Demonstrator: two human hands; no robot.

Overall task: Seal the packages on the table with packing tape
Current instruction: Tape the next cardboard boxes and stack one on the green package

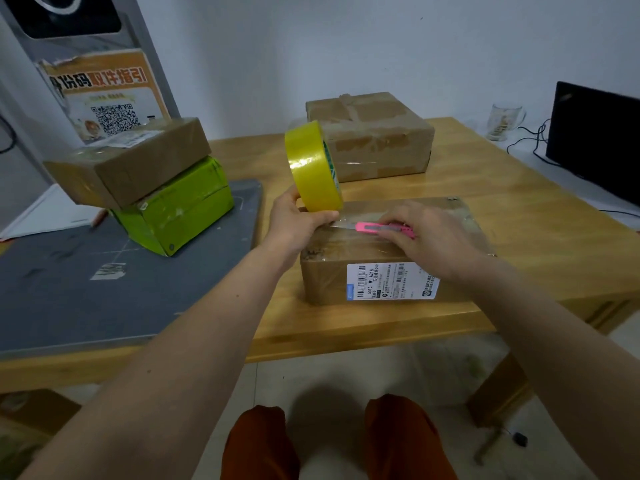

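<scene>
Four boxes on view, one tape roll, one pink cutter, two hands.

Nearest: brown box (388, 258) on the wooden counter (540, 237), white shipping label (393, 281) on its front face, clear tape across the top. Right hand (427, 233) lying over the box top, fingers curled round the pink cutter (384, 229), blade end pointing left toward the tape strip. Left hand (298, 220) just beside the box's left top edge, gripping the yellow tape roll (313, 166) from below, thumb against the roll's lower rim. Roll standing upright on edge, tilted slightly, above the box's far-left corner; short clear strip running from the roll down to the box top, meeting the cutter tip between the two hands.

Left of that: grey mat (104, 278), carrying a green box (176, 209) tilted on edge, with a second brown box (131, 164) stacked askew on top of it.

Farther back on the counter: third brown box (370, 136), well apart from the hands, taped over in a cross.

Far right: black monitor (595, 140), cables, and a glass mug (504, 121). Far left: orange notice with a QR code (110, 98) on a grey stand.
</scene>
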